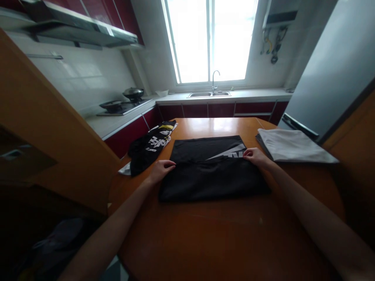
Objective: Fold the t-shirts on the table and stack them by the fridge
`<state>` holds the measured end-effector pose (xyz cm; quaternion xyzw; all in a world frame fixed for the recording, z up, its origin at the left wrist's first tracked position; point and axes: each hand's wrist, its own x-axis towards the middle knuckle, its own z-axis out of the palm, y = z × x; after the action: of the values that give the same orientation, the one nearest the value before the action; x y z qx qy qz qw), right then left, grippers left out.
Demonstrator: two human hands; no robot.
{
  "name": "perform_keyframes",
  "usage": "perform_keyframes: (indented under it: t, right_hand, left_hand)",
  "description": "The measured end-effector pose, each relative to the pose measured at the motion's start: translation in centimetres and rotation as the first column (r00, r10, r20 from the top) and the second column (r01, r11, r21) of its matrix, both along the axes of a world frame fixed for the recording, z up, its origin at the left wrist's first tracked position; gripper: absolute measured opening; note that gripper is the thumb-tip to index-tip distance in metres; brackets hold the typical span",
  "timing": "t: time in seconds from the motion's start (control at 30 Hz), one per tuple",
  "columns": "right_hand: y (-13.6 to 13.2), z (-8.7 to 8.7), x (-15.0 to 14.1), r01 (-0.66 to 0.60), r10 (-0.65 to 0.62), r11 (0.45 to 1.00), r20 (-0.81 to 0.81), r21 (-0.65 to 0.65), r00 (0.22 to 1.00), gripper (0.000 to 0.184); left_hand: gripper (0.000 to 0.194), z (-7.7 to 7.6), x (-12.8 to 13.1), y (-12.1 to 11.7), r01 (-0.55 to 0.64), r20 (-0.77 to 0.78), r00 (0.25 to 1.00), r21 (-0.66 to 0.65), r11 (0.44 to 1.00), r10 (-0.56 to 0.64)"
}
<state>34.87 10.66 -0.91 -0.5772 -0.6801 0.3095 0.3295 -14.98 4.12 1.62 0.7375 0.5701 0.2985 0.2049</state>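
A black garment with a grey and white print (213,179) lies on the wooden table (205,238), its near part folded over toward the far side. It looks like a shirt, though the folds hide its full shape. At the left end of the folded edge, my left hand (162,169) pinches the cloth between thumb and fingers. My right hand (256,157) pinches the same edge at its right end, beside the print. Both forearms reach in from the bottom corners.
Rumpled black clothes with white and yellow print (152,146) lie at the table's left. A folded white and grey stack of cloth (295,146) rests at the right. Beyond are a counter with a sink (209,94), a stove (125,107) and a fridge (328,74).
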Motion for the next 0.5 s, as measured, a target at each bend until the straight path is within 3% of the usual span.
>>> perform_keyframes:
  t: [0.2,0.33,0.43,0.5]
  right_hand:
    - [-1.0,0.8,-0.6,0.058,-0.078,0.993,0.209,0.104,0.975,0.009]
    - [-3.6,3.1,-2.5,0.123,-0.225,0.961,0.439,0.249,0.870,0.023]
    - [-6.6,3.8,-4.4,0.049,-0.210,0.944,0.477,0.328,0.853,0.035]
    - [-8.7,3.2,-5.4,-0.038,-0.152,0.940,0.513,0.340,0.845,0.041]
  left_hand:
    - [0.040,-0.5,-0.3,0.1,0.006,-0.116,0.993,0.109,0.994,0.007]
    - [0.041,0.5,1.2,-1.0,0.061,-0.226,0.974,0.259,0.964,-0.001]
    - [0.045,0.9,3.2,-3.0,0.162,-0.315,0.945,0.220,0.962,-0.087]
    - [0.051,0.6,4.4,-4.5,0.194,-0.378,0.918,0.166,0.967,-0.120]
